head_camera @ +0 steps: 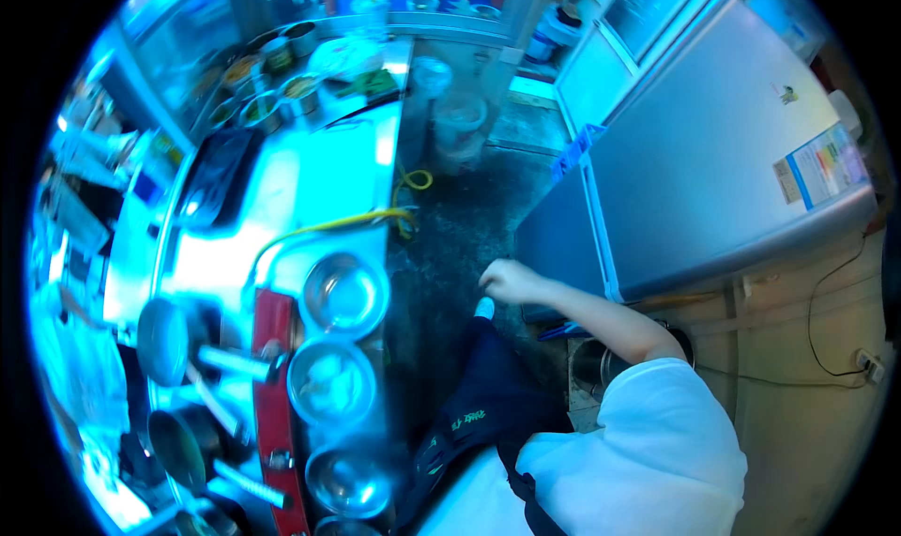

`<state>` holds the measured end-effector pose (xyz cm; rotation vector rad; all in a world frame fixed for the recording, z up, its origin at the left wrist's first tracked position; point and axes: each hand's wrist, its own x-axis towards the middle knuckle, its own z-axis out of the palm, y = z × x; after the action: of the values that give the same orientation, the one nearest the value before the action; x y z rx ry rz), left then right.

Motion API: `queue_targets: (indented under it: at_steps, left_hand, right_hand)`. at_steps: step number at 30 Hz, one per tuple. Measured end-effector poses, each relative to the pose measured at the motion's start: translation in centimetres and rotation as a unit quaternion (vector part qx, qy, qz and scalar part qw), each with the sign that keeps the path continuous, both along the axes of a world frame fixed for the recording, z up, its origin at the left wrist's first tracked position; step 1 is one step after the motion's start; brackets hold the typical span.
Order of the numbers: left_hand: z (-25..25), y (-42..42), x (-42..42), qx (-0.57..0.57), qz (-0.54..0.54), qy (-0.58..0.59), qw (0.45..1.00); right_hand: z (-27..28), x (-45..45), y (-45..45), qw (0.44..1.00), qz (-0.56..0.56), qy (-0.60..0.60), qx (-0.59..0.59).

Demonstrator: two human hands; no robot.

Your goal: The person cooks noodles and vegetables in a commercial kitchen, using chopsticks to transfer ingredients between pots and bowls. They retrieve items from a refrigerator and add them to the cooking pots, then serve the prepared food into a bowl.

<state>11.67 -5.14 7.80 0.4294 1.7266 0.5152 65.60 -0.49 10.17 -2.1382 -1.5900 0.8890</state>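
My right hand hangs over the dark floor, in front of the lower part of a steel refrigerator. Its fingers are loosely curled and the palm side is hidden; no object shows in it. My left hand is out of view. To my left runs a stainless steel counter. Steel bowls stand in a row along its near edge, one holding pale contents. Beside them, a red gas stove front has knobs, and pans with long handles sit behind it.
A yellow hose crosses the counter and hangs over its edge. Several containers of food stand at the far end. Plastic buckets occupy the floor ahead, near a doorway. A person in a white shirt is at far left.
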Motion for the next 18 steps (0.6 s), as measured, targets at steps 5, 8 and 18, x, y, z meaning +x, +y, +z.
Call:
queue_targets:
  at_steps: [5,8,18]
  left_hand:
    - [2.6,6.4,20.3,0.073,-0.176,0.011,0.982]
    - [4.3,11.2,34.0,0.077,-0.258,-0.017,0.963]
    - [4.5,22.5,77.6,0.119,-0.637,-0.223,0.728]
  right_hand:
    - [-13.9,26.9,-10.0,0.891,-0.383,-0.182,-0.165]
    - [-16.1,33.2,-10.8,0.847,-0.48,-0.16,-0.166]
    - [-16.2,40.9,-9.0,0.733,-0.658,0.174,-0.006]
